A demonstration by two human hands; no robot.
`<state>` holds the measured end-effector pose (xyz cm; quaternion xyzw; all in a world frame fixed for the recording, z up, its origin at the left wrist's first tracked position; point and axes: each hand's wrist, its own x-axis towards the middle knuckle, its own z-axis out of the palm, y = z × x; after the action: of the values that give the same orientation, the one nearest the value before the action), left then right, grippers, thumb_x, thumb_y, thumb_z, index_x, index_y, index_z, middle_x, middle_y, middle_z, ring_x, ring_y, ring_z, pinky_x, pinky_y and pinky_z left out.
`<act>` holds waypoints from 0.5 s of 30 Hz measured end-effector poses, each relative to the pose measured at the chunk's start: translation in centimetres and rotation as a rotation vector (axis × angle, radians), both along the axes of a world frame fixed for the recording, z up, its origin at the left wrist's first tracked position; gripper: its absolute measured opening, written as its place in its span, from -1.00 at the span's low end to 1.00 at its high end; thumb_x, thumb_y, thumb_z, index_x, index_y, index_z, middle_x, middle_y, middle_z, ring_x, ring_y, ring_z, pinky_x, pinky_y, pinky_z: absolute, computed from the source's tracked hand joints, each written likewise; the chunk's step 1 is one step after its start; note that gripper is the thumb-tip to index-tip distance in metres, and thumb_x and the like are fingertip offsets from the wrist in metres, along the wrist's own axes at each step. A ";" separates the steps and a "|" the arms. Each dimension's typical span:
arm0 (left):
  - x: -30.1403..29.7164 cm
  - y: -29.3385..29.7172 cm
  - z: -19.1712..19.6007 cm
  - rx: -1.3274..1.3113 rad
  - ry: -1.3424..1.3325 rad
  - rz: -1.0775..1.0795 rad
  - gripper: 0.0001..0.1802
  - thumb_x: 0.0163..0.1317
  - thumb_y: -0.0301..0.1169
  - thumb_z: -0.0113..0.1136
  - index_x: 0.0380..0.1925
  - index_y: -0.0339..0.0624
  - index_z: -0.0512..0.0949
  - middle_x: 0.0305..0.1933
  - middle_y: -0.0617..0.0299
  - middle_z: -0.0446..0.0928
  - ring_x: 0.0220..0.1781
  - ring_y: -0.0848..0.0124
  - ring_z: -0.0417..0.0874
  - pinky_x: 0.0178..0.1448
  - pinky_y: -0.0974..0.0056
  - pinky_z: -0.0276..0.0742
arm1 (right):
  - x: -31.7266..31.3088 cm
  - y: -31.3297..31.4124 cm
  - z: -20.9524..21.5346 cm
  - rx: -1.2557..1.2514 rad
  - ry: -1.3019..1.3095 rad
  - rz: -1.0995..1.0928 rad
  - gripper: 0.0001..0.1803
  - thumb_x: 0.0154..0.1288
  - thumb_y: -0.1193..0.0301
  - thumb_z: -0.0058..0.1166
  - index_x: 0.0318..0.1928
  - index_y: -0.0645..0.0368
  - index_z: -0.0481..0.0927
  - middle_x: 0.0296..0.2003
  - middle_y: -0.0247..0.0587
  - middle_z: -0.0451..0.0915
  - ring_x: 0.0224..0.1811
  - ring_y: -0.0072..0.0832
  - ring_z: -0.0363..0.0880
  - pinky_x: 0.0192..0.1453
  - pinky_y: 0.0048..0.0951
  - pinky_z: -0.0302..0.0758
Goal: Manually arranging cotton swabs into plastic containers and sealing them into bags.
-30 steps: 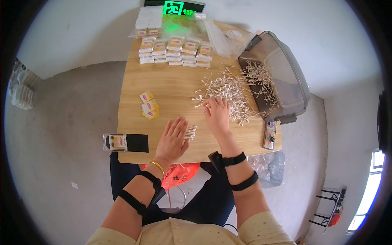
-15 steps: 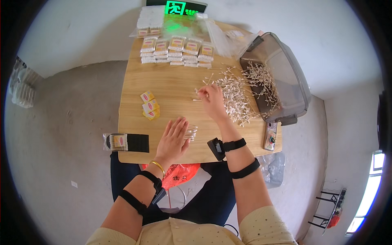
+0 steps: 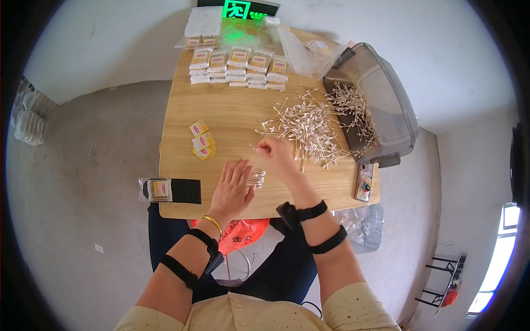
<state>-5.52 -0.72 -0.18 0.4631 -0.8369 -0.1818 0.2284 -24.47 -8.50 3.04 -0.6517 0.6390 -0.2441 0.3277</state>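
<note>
- Short row of white, cotton-tipped swabs: lies on the pale wood-grain counter near its front edge, partly covered by the left hand.
- Probable fault in the row: the sticks could roll or fan apart if the covering palm lifted or dragged sideways, no band or wrapper being visible around them.
- Probable fault above it: a thin white swab at the right fingertips could drop or turn crosswise, the pinch being small and the stick light.
- Left hand: flat, fingers extended and close together, resting over the row without visibly gripping it.
- Right hand: narrow, fingers curled to the thumb just beyond the left fingertips, apparently pinching that swab; how many it holds, one cannot tell.
- Outward: yellow-and-white paper cards lie apart at left; at right, a tangled heap of loose white swabs could scatter if the right forearm brushed it.
</note>
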 end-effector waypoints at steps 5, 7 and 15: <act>-0.1 -0.1 0.7 -0.064 -0.087 0.011 -0.32 0.42 -0.15 0.05 0.44 -0.29 0.29 0.58 0.04 0.20 0.68 0.16 0.10 0.74 -0.18 -0.16 | 1.2 0.6 -1.0 -0.304 0.096 -0.095 -0.89 0.19 0.43 0.36 -0.28 0.07 0.68 -0.28 -0.17 0.61 -0.03 -0.11 0.53 0.06 -0.10 0.51; -0.4 -0.2 0.7 -0.077 -0.115 0.001 -0.30 0.44 -0.13 0.03 0.47 -0.29 0.27 0.61 0.05 0.18 0.70 0.18 0.06 0.74 -0.18 -0.19 | -0.2 -0.5 -0.9 -0.322 0.151 -0.134 -0.88 0.18 0.42 0.36 -0.28 0.06 0.68 -0.24 -0.18 0.60 -0.01 -0.11 0.53 0.08 -0.10 0.50; -0.7 -0.2 0.2 -0.067 -0.171 0.002 -0.22 0.43 -0.06 0.05 0.53 -0.27 0.20 0.61 0.08 0.19 0.70 0.21 0.07 0.74 -0.17 -0.19 | -1.0 -1.9 -1.6 -0.343 0.398 -0.132 -0.88 0.18 0.42 0.36 -0.29 0.05 0.66 -0.11 -0.20 0.56 0.08 -0.13 0.48 0.18 -0.08 0.42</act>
<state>-6.24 -0.95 -0.01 0.4698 -0.8585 -0.1134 0.1717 -25.44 -10.44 1.41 -0.6897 0.6813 -0.2366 0.0638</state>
